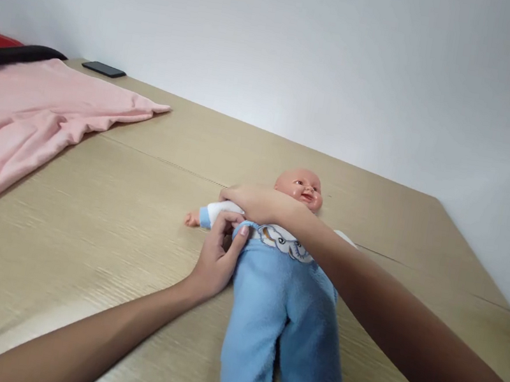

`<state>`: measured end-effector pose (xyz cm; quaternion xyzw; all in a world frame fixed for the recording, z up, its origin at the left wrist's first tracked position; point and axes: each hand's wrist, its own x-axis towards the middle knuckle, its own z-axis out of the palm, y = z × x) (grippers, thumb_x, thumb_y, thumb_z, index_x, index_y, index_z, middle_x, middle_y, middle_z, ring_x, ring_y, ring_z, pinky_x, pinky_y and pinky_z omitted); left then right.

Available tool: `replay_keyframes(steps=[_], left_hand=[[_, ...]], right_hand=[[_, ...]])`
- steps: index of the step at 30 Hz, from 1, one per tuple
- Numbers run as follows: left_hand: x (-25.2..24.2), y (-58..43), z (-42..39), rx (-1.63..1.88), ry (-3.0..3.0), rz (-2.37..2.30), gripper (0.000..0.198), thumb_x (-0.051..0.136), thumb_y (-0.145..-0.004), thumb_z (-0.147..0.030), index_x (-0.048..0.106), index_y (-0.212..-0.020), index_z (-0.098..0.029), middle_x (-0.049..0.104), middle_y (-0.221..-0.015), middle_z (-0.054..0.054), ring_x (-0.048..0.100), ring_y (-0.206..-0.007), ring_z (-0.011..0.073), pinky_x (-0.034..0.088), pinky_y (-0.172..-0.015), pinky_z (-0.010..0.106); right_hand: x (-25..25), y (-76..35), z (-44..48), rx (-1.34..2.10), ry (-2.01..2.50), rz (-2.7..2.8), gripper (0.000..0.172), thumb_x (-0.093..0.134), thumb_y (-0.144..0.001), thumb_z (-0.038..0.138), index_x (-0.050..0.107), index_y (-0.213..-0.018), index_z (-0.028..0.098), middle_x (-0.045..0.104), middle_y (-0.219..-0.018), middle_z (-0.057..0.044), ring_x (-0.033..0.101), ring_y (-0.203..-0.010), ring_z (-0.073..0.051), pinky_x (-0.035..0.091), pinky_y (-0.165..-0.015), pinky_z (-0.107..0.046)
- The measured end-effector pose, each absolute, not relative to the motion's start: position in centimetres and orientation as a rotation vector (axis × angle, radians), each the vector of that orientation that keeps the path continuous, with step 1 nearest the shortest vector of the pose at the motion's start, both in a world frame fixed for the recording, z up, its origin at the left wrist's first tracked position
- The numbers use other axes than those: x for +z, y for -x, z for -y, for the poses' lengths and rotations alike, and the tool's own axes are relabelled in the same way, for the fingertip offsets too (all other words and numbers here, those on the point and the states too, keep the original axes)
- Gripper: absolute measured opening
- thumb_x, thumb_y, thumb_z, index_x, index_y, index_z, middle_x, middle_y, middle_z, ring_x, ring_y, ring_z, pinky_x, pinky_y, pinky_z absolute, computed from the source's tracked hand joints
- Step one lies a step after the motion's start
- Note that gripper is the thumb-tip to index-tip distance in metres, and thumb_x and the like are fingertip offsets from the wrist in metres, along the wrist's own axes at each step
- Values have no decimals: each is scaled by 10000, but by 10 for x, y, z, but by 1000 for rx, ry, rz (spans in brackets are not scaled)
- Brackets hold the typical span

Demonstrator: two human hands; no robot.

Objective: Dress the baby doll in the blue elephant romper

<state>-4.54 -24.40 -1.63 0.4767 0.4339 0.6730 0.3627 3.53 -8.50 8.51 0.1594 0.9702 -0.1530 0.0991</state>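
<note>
A baby doll (299, 185) lies on its back on the table, head away from me. It wears fuzzy light-blue overalls (260, 308) with an animal face on the bib and a white top with blue cuffs. My left hand (222, 250) pinches the edge of the overalls at the doll's side, thumb and fingers closed on the cloth. Across the doll's chest reaches my right arm, with my right hand (249, 198) bent down by the doll's shoulder and white sleeve (222, 212). The right fingers are mostly hidden, so their grip does not show.
A pink cloth (45, 112) spreads over the left of the wooden table (143, 225). Behind it lie a dark phone-like slab (104, 69) and a black object with red (20, 54). A white wall (277, 52) stands along the back. Seams cross the tabletop.
</note>
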Motion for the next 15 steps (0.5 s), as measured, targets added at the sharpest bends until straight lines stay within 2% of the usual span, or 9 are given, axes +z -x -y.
replay_keyframes(steps=[3, 7, 10, 12, 15], left_hand=[[-16, 46, 244, 1750, -1320, -1152, 217, 631, -1123, -472, 624, -1151, -256, 630, -1062, 22, 609, -1016, 196, 495, -959, 327], [-18, 47, 244, 1813, -1435, -1199, 122, 636, -1132, -374, 638, -1127, -252, 668, -1055, 17, 633, -1020, 178, 501, -980, 315], [-24, 47, 246, 1879, -1540, -1131, 43, 633, -1134, -275, 643, -1174, -263, 688, -1085, 10, 656, -1046, 156, 503, -997, 295], [-28, 46, 248, 1928, -1628, -1027, 106, 636, -1125, -233, 644, -1223, -272, 691, -1099, 12, 665, -1056, 155, 511, -1009, 301], [-26, 43, 252, 2049, -1554, -998, 118, 650, -1120, -261, 646, -1236, -280, 690, -1071, 14, 667, -985, 159, 534, -931, 306]], right_hand=[[93, -52, 93, -432, -596, -3051, 275, 659, -1016, 214, 668, -1282, 147, 774, -1217, -143, 708, -1012, -258, 458, -789, -328], [105, -81, 99, -492, -674, -3268, 342, 591, -966, 135, 637, -1304, 152, 774, -1192, -122, 702, -996, -251, 449, -832, -326], [109, -98, 99, -479, -717, -3290, 324, 552, -923, 92, 646, -1221, 176, 772, -1100, -95, 693, -960, -254, 435, -821, -329], [107, -104, 99, -476, -773, -3273, 268, 553, -914, 93, 643, -1147, 188, 762, -1045, -83, 679, -919, -252, 424, -798, -329], [98, -107, 97, -511, -736, -3263, 197, 569, -916, 101, 633, -1080, 189, 751, -1069, -98, 671, -943, -259, 441, -831, -336]])
